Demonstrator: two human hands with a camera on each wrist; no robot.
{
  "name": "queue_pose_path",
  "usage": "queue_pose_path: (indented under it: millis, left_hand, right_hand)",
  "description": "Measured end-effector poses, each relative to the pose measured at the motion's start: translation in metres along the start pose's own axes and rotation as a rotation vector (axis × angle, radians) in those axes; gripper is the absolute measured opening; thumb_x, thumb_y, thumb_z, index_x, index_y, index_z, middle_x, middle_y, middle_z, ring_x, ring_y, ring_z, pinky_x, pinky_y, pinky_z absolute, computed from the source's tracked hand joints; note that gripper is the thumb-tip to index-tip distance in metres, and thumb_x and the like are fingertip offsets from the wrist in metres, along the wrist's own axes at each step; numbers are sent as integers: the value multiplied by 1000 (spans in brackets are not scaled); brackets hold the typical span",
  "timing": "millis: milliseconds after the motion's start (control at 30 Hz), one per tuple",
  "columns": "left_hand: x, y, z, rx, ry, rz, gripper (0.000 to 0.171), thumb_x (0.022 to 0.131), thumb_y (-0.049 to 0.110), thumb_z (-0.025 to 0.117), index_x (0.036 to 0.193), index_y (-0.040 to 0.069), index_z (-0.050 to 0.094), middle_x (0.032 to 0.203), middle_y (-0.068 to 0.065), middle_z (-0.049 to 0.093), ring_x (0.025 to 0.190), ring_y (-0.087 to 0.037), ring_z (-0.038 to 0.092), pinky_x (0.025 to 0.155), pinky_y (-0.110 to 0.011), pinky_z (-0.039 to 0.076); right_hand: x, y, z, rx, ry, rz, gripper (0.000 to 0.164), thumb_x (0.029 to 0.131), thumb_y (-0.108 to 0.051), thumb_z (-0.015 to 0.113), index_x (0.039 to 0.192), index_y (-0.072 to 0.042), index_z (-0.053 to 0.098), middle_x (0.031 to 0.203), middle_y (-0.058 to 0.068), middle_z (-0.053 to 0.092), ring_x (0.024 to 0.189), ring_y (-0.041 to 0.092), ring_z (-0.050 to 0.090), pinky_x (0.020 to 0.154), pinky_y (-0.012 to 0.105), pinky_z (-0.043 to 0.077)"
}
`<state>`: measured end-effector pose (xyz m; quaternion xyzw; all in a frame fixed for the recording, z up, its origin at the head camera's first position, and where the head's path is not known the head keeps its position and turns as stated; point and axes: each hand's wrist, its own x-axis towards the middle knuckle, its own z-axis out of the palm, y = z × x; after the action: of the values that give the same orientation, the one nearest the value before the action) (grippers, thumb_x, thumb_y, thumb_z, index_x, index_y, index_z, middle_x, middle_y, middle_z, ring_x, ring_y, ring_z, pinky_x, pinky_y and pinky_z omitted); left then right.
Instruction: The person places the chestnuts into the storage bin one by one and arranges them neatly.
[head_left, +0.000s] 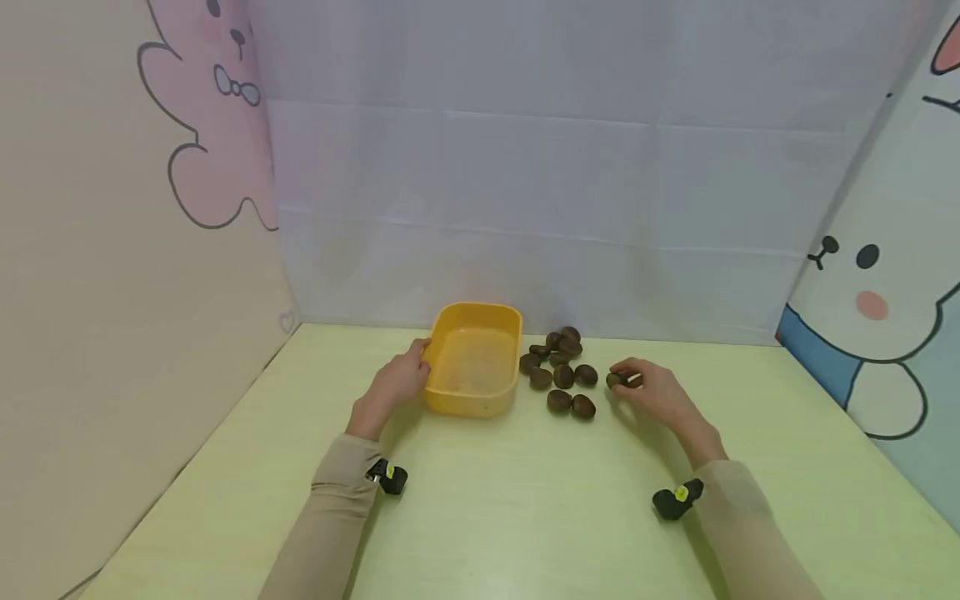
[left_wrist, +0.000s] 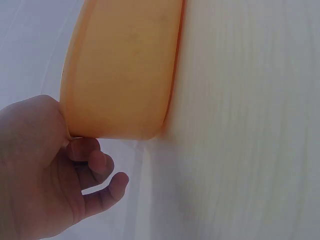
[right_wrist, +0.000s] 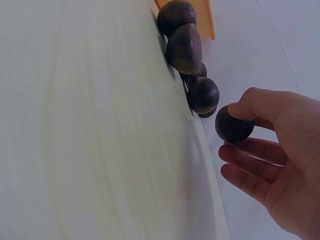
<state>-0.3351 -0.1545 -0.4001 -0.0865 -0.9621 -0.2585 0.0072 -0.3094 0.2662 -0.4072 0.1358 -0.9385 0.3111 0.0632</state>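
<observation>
My left hand grips the left rim of an empty yellow plastic tub. In the left wrist view the thumb side of the hand is at the edge of the tub, with the fingers curled outside its wall. My right hand pinches a dark brown chestnut between thumb and fingers, right of the pile. The right wrist view shows this chestnut by the thumb tip, the other fingers loosely bent below it. Several chestnuts lie in a loose group between the tub and my right hand.
The pale yellow-green table ends at a white curtain behind the tub. Walls with cartoon animals stand on both sides. Two chestnuts lie at the front of the group.
</observation>
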Motion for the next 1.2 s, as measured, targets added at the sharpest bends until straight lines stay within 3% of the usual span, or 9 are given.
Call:
queue_pose_path:
  millis: [333,467,633,833,1067,1200]
  left_hand:
    - [7,17,14,5,19,-3,50,100,16,40,150,9,36,68,-4,46,56,-18,39,52,-29,32]
    - [6,24,15,9,38,-2,50,100,16,41,149,9,38,71,-7,52,58,-20,43,53,-30,33]
    - [5,25,16,18,45,-11,50,99,15,41,148,8,39,71,-7,51,58,-20,44,52,-30,33]
    - [2,24,15,19,61,-33,50,99,16,40,148,10,39,69,-8,51,56,-20,43,51,-31,33]
    - [2,26,16,31,59,-49,50,98,17,40,149,12,39,86,-16,63,65,-24,51,56,-35,39]
    - [1,28,15,30,57,-63,51,99,17,40,149,14,38,84,-16,63,62,-23,49,55,-34,38]
  right_hand:
    - [11,-13,-9,8,-23,-67,35,92,-15,66,123,0,64,114,18,69,98,33,67,77,40,54]
    - [23,-29,-13,17,-43,-92,34,93,-17,65,123,-1,64,117,18,68,101,34,66,75,39,55]
    - [42,-54,-14,-11,-57,-138,34,92,-19,66,122,-4,66,115,16,69,100,33,65,83,45,54]
    - [66,-80,-5,-22,-82,-197,34,90,-22,68,121,-7,67,114,13,70,101,29,67,90,48,52]
    - [92,-107,10,-135,-115,-299,33,88,-23,66,117,-7,69,112,11,70,104,31,64,92,48,50]
    - [110,-119,23,-213,-152,-338,32,88,-24,67,117,-9,70,112,9,71,105,29,64,93,46,50]
